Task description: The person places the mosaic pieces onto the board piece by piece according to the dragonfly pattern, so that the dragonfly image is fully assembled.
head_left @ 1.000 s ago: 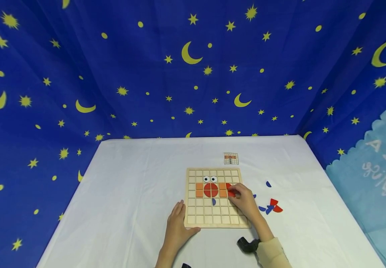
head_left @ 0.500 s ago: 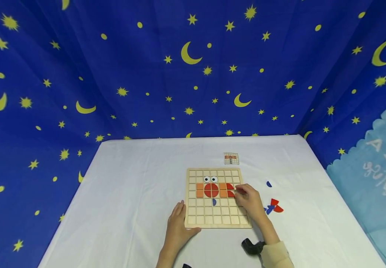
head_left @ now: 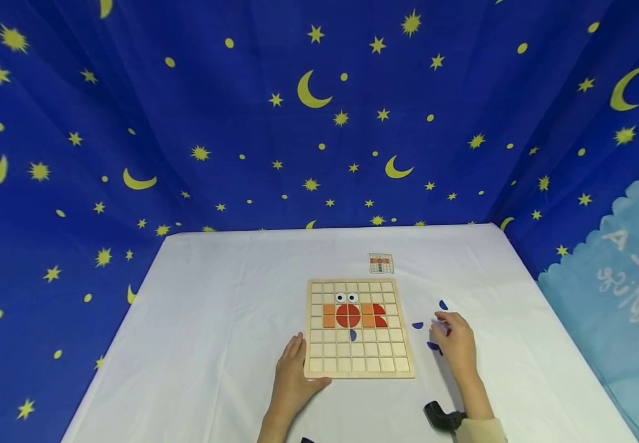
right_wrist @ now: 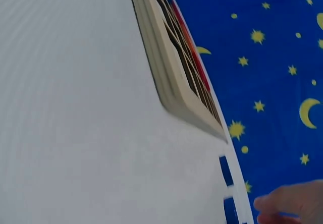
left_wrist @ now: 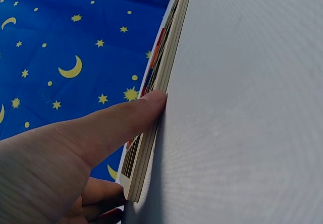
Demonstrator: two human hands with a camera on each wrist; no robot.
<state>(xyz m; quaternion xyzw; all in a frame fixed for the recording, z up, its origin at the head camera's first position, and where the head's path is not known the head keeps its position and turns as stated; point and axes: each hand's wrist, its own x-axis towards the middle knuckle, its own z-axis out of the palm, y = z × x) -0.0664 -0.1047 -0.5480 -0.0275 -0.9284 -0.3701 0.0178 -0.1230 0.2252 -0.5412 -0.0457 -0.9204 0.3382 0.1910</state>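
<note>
A square wooden grid board (head_left: pixel 340 363) lies on the table. It carries two eye pieces (head_left: pixel 346 298), a circle of red quarter pieces (head_left: pixel 348 316), orange squares (head_left: pixel 328 315) on either side, two red quarter pieces (head_left: pixel 379 316) at the right and a blue half-circle (head_left: pixel 353 335). My left hand (head_left: pixel 293 378) rests at the board's near left corner, its straight thumb (left_wrist: pixel 126 117) against the front edge and its fingers along the left side. Over loose pieces to the board's right is my right hand (head_left: pixel 457 346), thumb and index finger apart; a red piece (head_left: pixel 449 332) shows partly behind its fingers.
Blue half-circle pieces (head_left: pixel 417 325) lie around the right hand. A small pattern card (head_left: pixel 381 263) sits beyond the board. The white-covered table (head_left: pixel 231 307) is backed by a starry blue curtain (head_left: pixel 231 111). A black curved object (head_left: pixel 442 416) shows at the right wrist.
My right hand has left the red quarter pieces on the board and moved right to the loose pieces. The left hand has stayed at the board's corner.
</note>
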